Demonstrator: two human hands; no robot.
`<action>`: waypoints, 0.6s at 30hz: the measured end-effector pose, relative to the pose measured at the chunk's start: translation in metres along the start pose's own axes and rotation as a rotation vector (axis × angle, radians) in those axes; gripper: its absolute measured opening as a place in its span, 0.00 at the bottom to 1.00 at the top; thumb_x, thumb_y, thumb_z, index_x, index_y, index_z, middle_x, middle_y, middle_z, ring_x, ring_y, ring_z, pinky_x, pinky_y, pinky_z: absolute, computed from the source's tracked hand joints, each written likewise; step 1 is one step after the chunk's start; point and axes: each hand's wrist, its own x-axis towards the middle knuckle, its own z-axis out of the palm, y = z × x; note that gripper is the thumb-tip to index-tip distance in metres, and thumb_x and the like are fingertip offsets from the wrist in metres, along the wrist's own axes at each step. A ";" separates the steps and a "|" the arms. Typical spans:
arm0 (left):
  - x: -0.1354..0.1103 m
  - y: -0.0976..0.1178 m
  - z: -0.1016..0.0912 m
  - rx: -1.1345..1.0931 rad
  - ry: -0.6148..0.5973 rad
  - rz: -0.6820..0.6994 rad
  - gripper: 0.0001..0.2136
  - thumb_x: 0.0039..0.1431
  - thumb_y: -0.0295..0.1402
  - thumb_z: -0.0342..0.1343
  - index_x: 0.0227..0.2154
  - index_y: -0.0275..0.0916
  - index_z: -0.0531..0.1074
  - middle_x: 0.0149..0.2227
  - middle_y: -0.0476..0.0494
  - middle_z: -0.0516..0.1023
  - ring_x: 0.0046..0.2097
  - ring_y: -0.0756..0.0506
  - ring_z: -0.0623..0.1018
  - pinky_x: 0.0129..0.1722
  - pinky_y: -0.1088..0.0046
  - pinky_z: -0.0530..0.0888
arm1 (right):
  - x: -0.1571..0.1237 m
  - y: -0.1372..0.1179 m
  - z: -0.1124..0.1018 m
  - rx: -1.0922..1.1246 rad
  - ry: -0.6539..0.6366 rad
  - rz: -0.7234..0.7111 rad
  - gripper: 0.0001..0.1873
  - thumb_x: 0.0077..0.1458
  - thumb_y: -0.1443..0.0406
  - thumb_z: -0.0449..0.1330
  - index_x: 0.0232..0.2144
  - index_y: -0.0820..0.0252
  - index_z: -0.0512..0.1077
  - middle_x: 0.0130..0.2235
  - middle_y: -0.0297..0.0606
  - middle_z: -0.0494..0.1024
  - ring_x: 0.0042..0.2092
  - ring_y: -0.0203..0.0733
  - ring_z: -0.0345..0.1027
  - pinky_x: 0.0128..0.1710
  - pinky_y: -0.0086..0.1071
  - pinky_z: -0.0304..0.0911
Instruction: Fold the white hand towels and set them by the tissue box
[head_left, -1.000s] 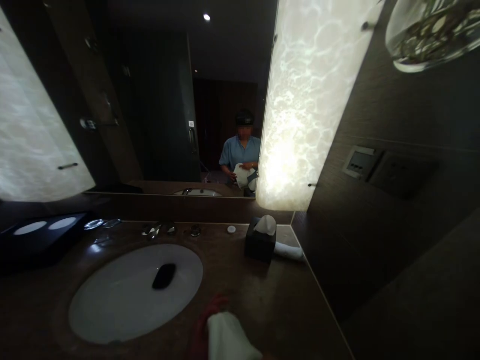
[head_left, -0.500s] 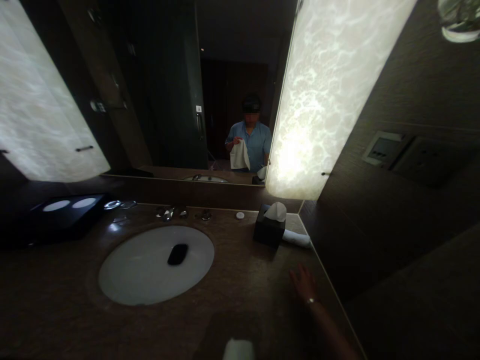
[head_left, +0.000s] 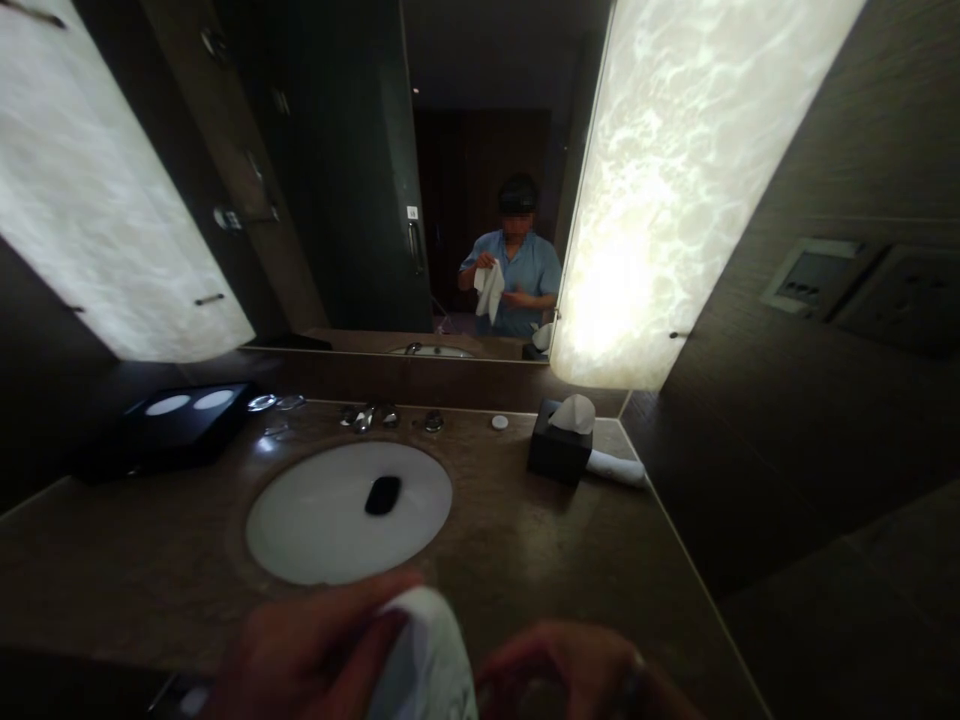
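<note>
At our desk (head_left: 525,540), in front of the sink (head_left: 330,520), our left hand (head_left: 315,650) has its grip clamped on a white towel (head_left: 424,655), while our right hand (head_left: 570,670) sits just beside, its grip apart and empty.

Lower centre of the frame: the left hand (head_left: 307,650) grips a white towel (head_left: 424,660); the right hand (head_left: 562,670), curled and empty, lies just beside it, both above a brown stone vanity counter (head_left: 540,560). Centre: a white oval basin (head_left: 315,520) holds a dark oval object (head_left: 383,495), with chrome tap fittings (head_left: 365,418) behind it. Right of centre: a black tissue box (head_left: 559,450) with a rolled white cloth (head_left: 616,468) just beside it. Left: a black tray (head_left: 187,425). Upper centre: a mirror (head_left: 480,150) reflects the person (head_left: 517,270) in a blue shirt, beside a backlit panel (head_left: 697,180).
</note>
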 end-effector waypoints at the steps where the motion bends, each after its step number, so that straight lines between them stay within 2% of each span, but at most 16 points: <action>1: 0.021 0.003 0.009 0.000 0.022 -0.037 0.11 0.54 0.42 0.50 0.36 0.52 0.76 0.32 0.54 0.78 0.32 0.49 0.77 0.32 0.76 0.73 | -0.017 -0.001 -0.002 -0.140 0.220 0.069 0.34 0.38 0.53 0.66 0.47 0.66 0.70 0.40 0.47 0.74 0.42 0.45 0.67 0.45 0.33 0.60; 3: 0.070 0.002 0.036 0.047 -0.098 -0.070 0.10 0.54 0.39 0.50 0.34 0.47 0.76 0.34 0.52 0.78 0.36 0.48 0.76 0.38 0.73 0.71 | -0.033 0.007 -0.012 -0.285 0.614 0.110 0.21 0.46 0.54 0.61 0.33 0.68 0.74 0.32 0.43 0.75 0.35 0.40 0.67 0.38 0.29 0.61; 5: 0.119 -0.009 0.071 0.161 -0.249 -0.009 0.12 0.56 0.39 0.48 0.36 0.45 0.75 0.35 0.48 0.77 0.39 0.45 0.75 0.39 0.70 0.69 | -0.035 0.027 -0.031 -0.311 0.834 0.118 0.19 0.48 0.55 0.58 0.28 0.69 0.73 0.30 0.43 0.74 0.33 0.39 0.66 0.34 0.28 0.60; 6: 0.138 -0.017 0.090 0.261 -0.271 0.032 0.13 0.57 0.41 0.48 0.37 0.43 0.75 0.36 0.46 0.77 0.40 0.43 0.75 0.39 0.68 0.69 | -0.036 0.041 -0.042 -0.329 0.918 0.160 0.17 0.49 0.57 0.57 0.29 0.70 0.72 0.31 0.43 0.74 0.34 0.40 0.66 0.35 0.29 0.60; 7: 0.153 -0.027 0.107 0.312 -0.233 0.055 0.15 0.57 0.38 0.49 0.44 0.39 0.71 0.42 0.40 0.74 0.44 0.40 0.72 0.44 0.63 0.67 | -0.039 0.057 -0.054 -0.366 1.026 0.238 0.16 0.49 0.61 0.55 0.31 0.71 0.72 0.32 0.45 0.74 0.35 0.42 0.66 0.37 0.31 0.60; 9: 0.161 -0.047 0.138 0.394 -0.172 0.044 0.19 0.54 0.29 0.51 0.49 0.30 0.66 0.48 0.30 0.68 0.50 0.32 0.66 0.46 0.51 0.62 | -0.048 0.091 -0.069 -0.435 1.234 0.400 0.17 0.49 0.66 0.52 0.36 0.76 0.71 0.36 0.49 0.74 0.38 0.45 0.66 0.41 0.34 0.60; 10: 0.153 -0.056 0.151 0.409 -0.165 0.041 0.19 0.54 0.28 0.50 0.49 0.28 0.65 0.48 0.29 0.67 0.50 0.31 0.64 0.47 0.50 0.61 | -0.054 0.108 -0.072 -0.461 1.305 0.450 0.19 0.49 0.66 0.51 0.39 0.78 0.70 0.38 0.51 0.73 0.39 0.46 0.66 0.42 0.35 0.59; 12: 0.119 -0.073 0.173 0.401 -0.243 0.059 0.16 0.56 0.29 0.45 0.46 0.29 0.67 0.45 0.32 0.68 0.47 0.35 0.66 0.45 0.55 0.65 | -0.059 0.138 -0.066 -0.522 1.373 0.487 0.25 0.50 0.63 0.51 0.46 0.79 0.66 0.44 0.54 0.70 0.44 0.48 0.64 0.46 0.37 0.58; 14: 0.071 -0.086 0.192 0.364 -0.419 0.114 0.13 0.54 0.31 0.47 0.41 0.35 0.71 0.42 0.38 0.70 0.46 0.40 0.68 0.44 0.63 0.68 | -0.051 0.158 -0.053 -0.583 1.410 0.553 0.31 0.51 0.58 0.53 0.51 0.79 0.61 0.48 0.54 0.67 0.48 0.49 0.62 0.49 0.36 0.56; 15: 0.046 -0.092 0.201 0.348 -0.519 0.139 0.15 0.51 0.33 0.50 0.42 0.37 0.71 0.44 0.39 0.70 0.47 0.39 0.68 0.46 0.62 0.67 | -0.041 0.163 -0.047 -0.600 1.419 0.592 0.33 0.51 0.56 0.53 0.52 0.79 0.60 0.49 0.54 0.67 0.49 0.49 0.62 0.49 0.36 0.57; 16: 0.024 -0.098 0.209 0.337 -0.645 0.141 0.21 0.49 0.37 0.52 0.47 0.35 0.68 0.50 0.37 0.66 0.53 0.36 0.63 0.52 0.57 0.63 | -0.030 0.165 -0.043 -0.617 1.414 0.625 0.32 0.52 0.57 0.54 0.53 0.77 0.60 0.48 0.54 0.68 0.48 0.49 0.63 0.48 0.35 0.58; 17: 0.005 -0.103 0.216 0.343 -0.744 0.126 0.27 0.48 0.37 0.52 0.52 0.33 0.63 0.56 0.34 0.60 0.58 0.33 0.56 0.57 0.54 0.55 | -0.018 0.164 -0.042 -0.628 1.404 0.668 0.30 0.52 0.59 0.54 0.52 0.75 0.60 0.46 0.52 0.69 0.46 0.49 0.65 0.45 0.35 0.59; 18: -0.010 -0.107 0.221 0.379 -0.798 0.089 0.29 0.47 0.34 0.51 0.55 0.32 0.60 0.58 0.33 0.56 0.60 0.32 0.53 0.59 0.52 0.51 | -0.009 0.160 -0.044 -0.647 1.379 0.694 0.26 0.51 0.63 0.54 0.52 0.71 0.62 0.43 0.49 0.71 0.44 0.48 0.66 0.42 0.35 0.60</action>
